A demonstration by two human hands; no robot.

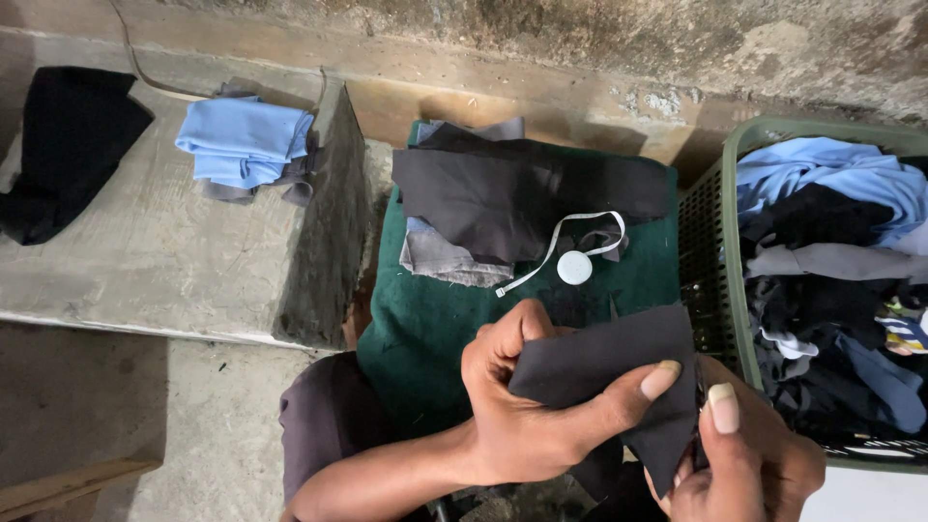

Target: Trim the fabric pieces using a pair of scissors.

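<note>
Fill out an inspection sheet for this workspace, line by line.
Surface: green cloth spread as the work surface.
Job's things: black fabric piece pinched between left hand and right hand.
Clutter: dark fabric pile; white tape measure; blue folded cloth; black cloth on concrete ledge.
Grippers: both hands closed on the fabric.
Cables: thin cord along the wall.
Surroundings: green basket full of clothes, worn concrete wall.
</note>
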